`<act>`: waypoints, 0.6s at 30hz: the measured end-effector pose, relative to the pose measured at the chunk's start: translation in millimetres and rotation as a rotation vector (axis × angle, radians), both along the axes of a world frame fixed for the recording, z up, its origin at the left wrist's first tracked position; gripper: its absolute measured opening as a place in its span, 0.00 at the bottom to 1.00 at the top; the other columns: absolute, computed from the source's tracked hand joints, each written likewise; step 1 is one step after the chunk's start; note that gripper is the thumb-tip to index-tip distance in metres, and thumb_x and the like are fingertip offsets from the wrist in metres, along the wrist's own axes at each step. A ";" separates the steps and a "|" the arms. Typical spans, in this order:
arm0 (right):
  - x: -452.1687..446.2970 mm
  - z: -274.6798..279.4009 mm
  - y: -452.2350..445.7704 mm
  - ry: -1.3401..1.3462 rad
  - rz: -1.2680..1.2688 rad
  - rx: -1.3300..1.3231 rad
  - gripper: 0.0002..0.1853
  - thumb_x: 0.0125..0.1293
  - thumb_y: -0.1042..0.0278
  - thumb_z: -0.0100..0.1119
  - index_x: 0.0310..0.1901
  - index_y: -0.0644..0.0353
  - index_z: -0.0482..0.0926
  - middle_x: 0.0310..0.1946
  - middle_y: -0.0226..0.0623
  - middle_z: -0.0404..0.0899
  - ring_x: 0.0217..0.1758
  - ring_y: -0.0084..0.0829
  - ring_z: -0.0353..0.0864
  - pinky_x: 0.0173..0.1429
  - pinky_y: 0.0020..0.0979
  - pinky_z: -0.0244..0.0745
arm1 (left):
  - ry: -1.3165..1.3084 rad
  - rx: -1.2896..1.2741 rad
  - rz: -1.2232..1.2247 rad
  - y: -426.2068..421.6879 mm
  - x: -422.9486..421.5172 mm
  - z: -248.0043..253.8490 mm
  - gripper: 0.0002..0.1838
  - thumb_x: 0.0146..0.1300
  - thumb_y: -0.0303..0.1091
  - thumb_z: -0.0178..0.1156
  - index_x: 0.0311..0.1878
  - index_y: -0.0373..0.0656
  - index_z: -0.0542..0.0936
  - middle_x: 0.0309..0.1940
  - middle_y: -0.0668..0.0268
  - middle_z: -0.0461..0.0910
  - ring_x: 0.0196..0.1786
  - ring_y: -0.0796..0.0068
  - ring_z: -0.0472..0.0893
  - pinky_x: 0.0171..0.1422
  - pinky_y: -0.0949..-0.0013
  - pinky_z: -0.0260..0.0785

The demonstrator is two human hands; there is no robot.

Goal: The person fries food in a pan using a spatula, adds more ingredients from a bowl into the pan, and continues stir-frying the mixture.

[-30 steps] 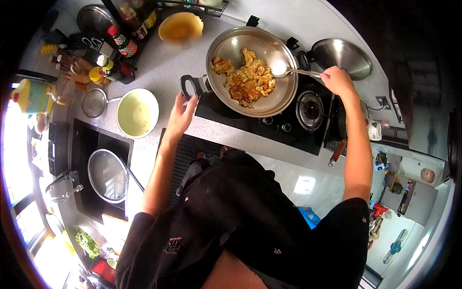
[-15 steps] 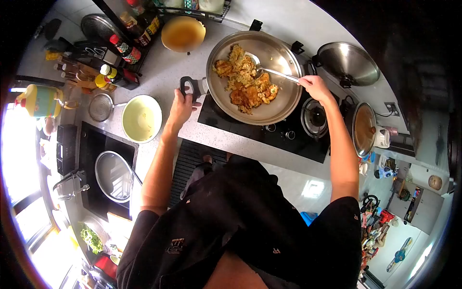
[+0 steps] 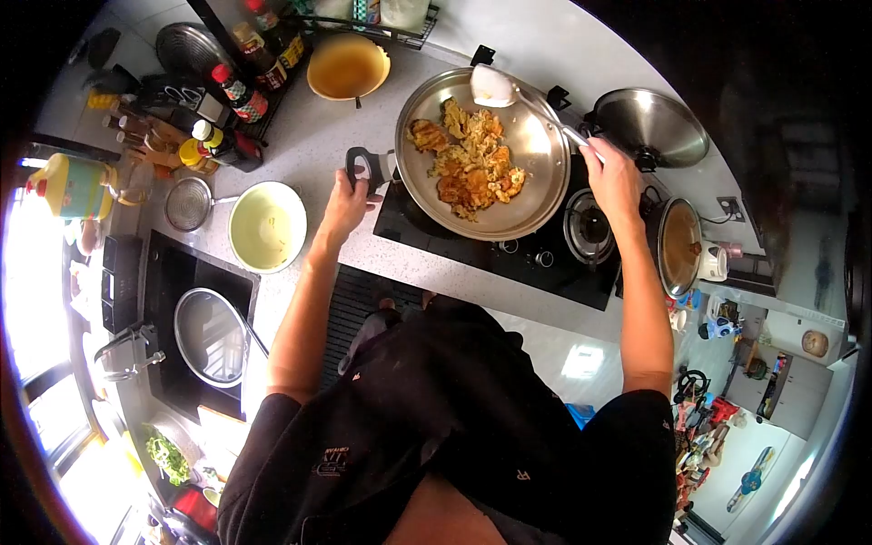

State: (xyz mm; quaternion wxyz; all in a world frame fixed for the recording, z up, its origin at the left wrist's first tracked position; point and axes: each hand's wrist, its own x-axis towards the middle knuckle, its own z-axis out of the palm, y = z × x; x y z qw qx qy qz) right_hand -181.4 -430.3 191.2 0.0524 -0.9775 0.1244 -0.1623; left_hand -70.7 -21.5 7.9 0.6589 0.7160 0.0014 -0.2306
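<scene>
My left hand (image 3: pixel 344 205) is closed around the black handle of a wide steel wok (image 3: pixel 424 202) that sits on the left side of the black stove (image 3: pixel 574 277). Browned scrambled egg (image 3: pixel 472 163) lies in pieces on the wok's bottom. In my right hand (image 3: pixel 614 182) is the handle of a metal spatula (image 3: pixel 493 88). Its pale, shiny blade is raised over the wok's far rim, above and apart from the egg.
Left of the wok are a pale green bowl (image 3: pixel 289 250), a strainer (image 3: pixel 187 203) and several sauce bottles (image 3: pixel 243 98). A bowl of brownish liquid (image 3: pixel 348 68) stands behind. The sink (image 3: pixel 163 272) holds a pan-like vessel; a steel lid (image 3: pixel 656 124) leans at the back right.
My right hand has lifted the spatula out of the egg up to the far rim, turning its blade. The egg has shifted slightly in the wok. My left hand keeps its grip.
</scene>
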 end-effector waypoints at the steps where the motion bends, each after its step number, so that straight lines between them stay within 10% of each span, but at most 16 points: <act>1: 2.7 -0.6 5.8 0.060 -0.031 0.128 0.15 0.72 0.52 0.59 0.47 0.53 0.86 0.37 0.49 0.86 0.42 0.55 0.86 0.45 0.49 0.80 | -0.010 -0.003 0.003 -0.5 -0.5 -0.3 0.17 0.77 0.34 0.48 0.61 0.34 0.62 0.51 0.47 0.78 0.40 0.62 0.89 0.37 0.67 0.82; 18: -36.8 69.6 27.1 0.413 -0.122 -0.016 0.14 0.69 0.55 0.60 0.42 0.55 0.88 0.38 0.50 0.86 0.44 0.55 0.85 0.51 0.50 0.79 | -0.046 -0.026 -0.011 -0.1 -1.2 -7.3 0.19 0.76 0.33 0.48 0.62 0.32 0.62 0.50 0.46 0.79 0.39 0.63 0.89 0.38 0.67 0.82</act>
